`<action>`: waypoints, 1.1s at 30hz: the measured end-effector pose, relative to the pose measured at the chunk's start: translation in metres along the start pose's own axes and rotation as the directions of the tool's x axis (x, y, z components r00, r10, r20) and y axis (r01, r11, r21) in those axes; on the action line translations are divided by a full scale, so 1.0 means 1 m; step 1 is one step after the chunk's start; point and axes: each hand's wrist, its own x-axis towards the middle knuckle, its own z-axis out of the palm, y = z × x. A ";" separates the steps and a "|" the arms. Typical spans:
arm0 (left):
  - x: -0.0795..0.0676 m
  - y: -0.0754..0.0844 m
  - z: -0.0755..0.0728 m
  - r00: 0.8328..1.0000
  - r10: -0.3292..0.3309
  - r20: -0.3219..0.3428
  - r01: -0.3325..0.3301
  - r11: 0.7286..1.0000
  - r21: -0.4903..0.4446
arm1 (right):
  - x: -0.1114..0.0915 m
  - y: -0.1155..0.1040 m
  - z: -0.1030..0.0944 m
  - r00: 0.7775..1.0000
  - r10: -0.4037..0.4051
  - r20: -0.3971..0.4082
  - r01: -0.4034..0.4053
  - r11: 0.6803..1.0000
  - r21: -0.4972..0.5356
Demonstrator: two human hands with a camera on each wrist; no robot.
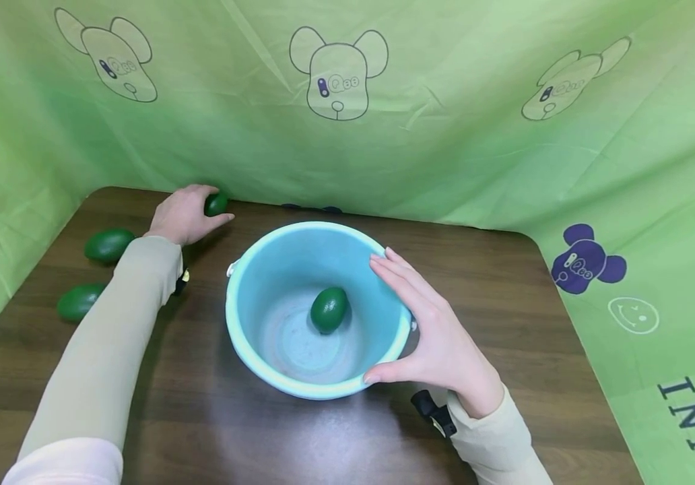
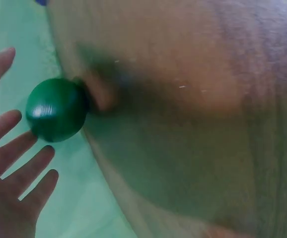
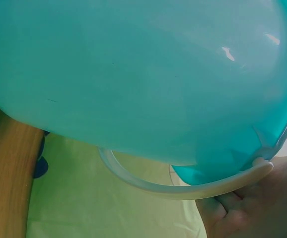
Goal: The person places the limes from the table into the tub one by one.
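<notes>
We see the right hand (image 1: 432,340) nearest, fingers spread wide against the rim of a round light-blue plastic bucket (image 1: 275,283), midway between the side edges of the brown wood-grain tabletop (image 1: 493,303); a glossy dark-green oval fruit (image 1: 329,310) lies on the bucket's bottom. Farther back, a second fruit (image 1: 79,302), then a third fruit (image 1: 108,245), lie near the left edge. By the far edge, toward its left corner, the left hand (image 1: 185,215) is wide about a fourth fruit (image 1: 217,203); beyond hangs a printed green cloth (image 1: 335,162)

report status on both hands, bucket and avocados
Left hand at far-edge avocado, fingers spread. Right hand on light-blue bucket's rim. One avocado inside, two near left sleeve. Nothing seen blocking left hand.
</notes>
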 end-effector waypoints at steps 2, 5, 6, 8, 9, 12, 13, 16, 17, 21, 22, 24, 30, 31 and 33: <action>0.000 0.001 0.004 1.000 0.012 -0.017 -0.012 1.000 0.023 | -0.001 0.001 0.000 1.000 -0.001 0.000 0.001 1.000 0.003; 0.001 0.000 0.009 0.999 0.022 -0.024 -0.020 0.998 0.055 | -0.001 0.001 0.000 1.000 0.002 0.002 -0.002 1.000 0.005; 0.001 -0.001 0.010 0.999 0.023 -0.025 -0.022 0.998 0.065 | -0.001 0.001 0.000 1.000 0.003 0.003 -0.003 1.000 0.005; 0.001 -0.004 0.012 0.999 0.032 -0.022 -0.030 0.996 0.090 | -0.001 0.001 0.000 1.000 0.002 0.003 -0.002 1.000 0.006; 0.001 -0.005 0.013 0.999 0.039 -0.020 -0.036 0.994 0.100 | -0.001 0.000 0.000 1.000 -0.001 0.003 0.001 1.000 0.005; 0.001 -0.007 0.014 0.998 0.058 -0.015 -0.055 0.991 0.120 | 0.000 0.001 0.000 1.000 -0.012 0.000 0.012 1.000 0.003; 0.001 -0.008 0.015 0.998 0.063 -0.013 -0.061 0.991 0.122 | 0.000 0.001 0.000 1.000 -0.014 -0.001 0.014 1.000 0.004; 0.001 -0.008 0.016 0.998 0.058 -0.009 -0.056 0.993 0.103 | 0.000 0.001 -0.001 1.000 -0.013 0.001 0.013 1.000 0.005; 0.002 -0.008 0.017 0.999 0.051 -0.008 -0.050 0.994 0.094 | 0.000 0.001 0.000 1.000 -0.011 0.002 0.011 1.000 0.006; 0.003 -0.007 0.018 1.000 0.024 -0.002 -0.023 0.998 0.057 | 0.001 0.002 0.000 1.000 -0.011 0.006 0.011 1.000 0.006; 0.003 -0.006 0.018 1.000 0.020 0.000 -0.020 0.998 0.052 | 0.001 0.002 0.000 1.000 -0.012 0.007 0.011 1.000 0.006; 0.004 -0.005 0.017 1.000 0.019 -0.001 -0.018 0.999 0.047 | 0.001 0.002 0.000 1.000 -0.012 0.008 0.011 1.000 0.006; 0.005 -0.005 0.017 0.999 0.034 -0.024 -0.033 0.998 0.044 | 0.001 0.001 0.000 1.000 0.000 0.009 0.000 1.000 0.002; 0.005 -0.005 0.018 0.999 0.040 -0.031 -0.039 0.998 0.047 | 0.000 0.001 0.000 1.000 0.002 0.009 -0.002 1.000 0.001; 0.005 -0.005 0.019 0.997 0.054 -0.049 -0.052 0.997 0.052 | 0.000 0.001 0.000 1.000 0.003 0.008 -0.003 1.000 -0.001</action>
